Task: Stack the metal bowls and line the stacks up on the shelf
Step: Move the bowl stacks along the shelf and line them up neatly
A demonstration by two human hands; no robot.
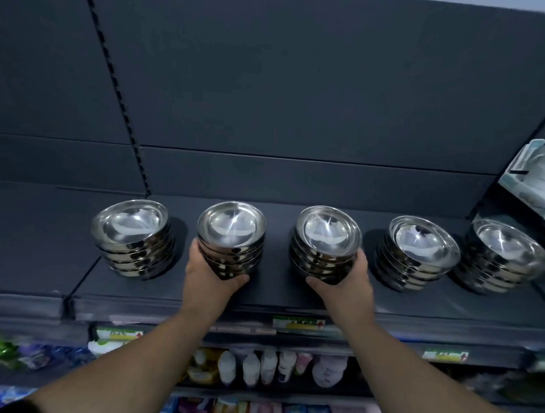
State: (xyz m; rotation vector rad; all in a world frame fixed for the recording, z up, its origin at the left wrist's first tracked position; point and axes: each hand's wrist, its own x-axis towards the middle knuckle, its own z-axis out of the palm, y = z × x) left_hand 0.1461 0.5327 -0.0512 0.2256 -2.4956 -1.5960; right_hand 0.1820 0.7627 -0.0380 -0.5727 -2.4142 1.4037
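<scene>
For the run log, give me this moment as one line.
stage: lining up | left hand: grips second stack from left | right hand: grips middle stack | shelf: five stacks in row

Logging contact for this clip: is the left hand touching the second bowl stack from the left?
Touching. The head view shows the left hand curled round the base of the second bowl stack, no gap.

Shop aisle: dark display shelving [277, 294] with a slotted upright [115, 86] at upper left, price labels [298, 323] along the shelf edges lower centre, bottles [268, 365] and bright packets [227, 410] ranked along the bottom.
</scene>
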